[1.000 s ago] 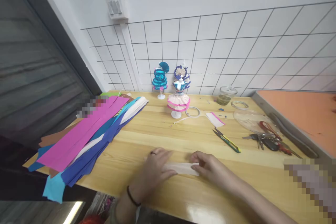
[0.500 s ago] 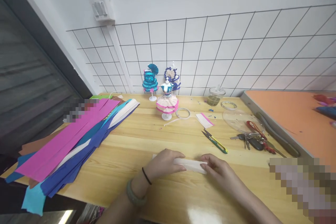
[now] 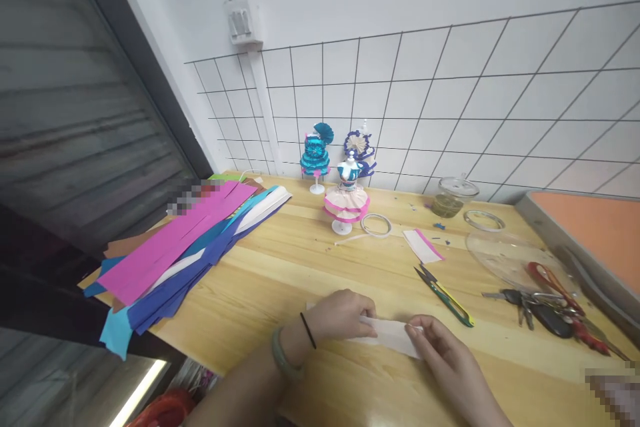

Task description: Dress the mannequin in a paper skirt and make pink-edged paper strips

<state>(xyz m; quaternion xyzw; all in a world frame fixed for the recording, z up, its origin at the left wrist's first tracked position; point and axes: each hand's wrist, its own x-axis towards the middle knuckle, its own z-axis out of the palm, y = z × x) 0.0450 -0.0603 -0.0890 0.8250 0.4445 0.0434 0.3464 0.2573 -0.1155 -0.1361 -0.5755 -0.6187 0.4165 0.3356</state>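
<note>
Two hands (image 3: 337, 315) (image 3: 445, 357), at least one white strip (image 3: 395, 335), three dressed miniature mannequins (image 3: 315, 153) (image 3: 346, 203) (image 3: 356, 143), two rings (image 3: 390, 227) (image 3: 500, 223), one pair of snips (image 3: 447, 301), one pink-edged piece (image 3: 421, 246), one glass jar (image 3: 450, 203), one bunch of keys (image 3: 553, 320), one wall switch (image 3: 241, 23).

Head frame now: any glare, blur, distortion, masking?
Head view: wall grid leans more toward the right edge; pixelation masks the lower-right corner and a patch beside the magenta paper; a bright streak glares at lower left; white strip shows little detail; no heavy blur.
</note>
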